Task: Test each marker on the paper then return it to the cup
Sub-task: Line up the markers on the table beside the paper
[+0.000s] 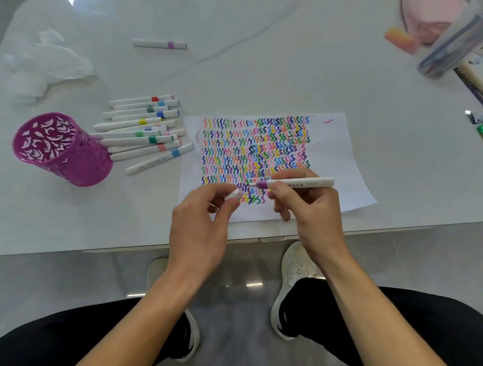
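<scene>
My right grip (308, 209) pinches the white purple-banded marker (303, 182) mid-frame, lying level, tip leftward over the squiggle-covered white paper (345, 164); my left grip (203, 217) pinches its white cap (234, 195) just beside the tip.

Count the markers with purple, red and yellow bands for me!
Purple: 2, the held marker in the right hand and the lone marker lying by itself.
Red: 1, the red marker in the pile.
Yellow: 1, the yellow marker in the pile.
Total: 4
</scene>
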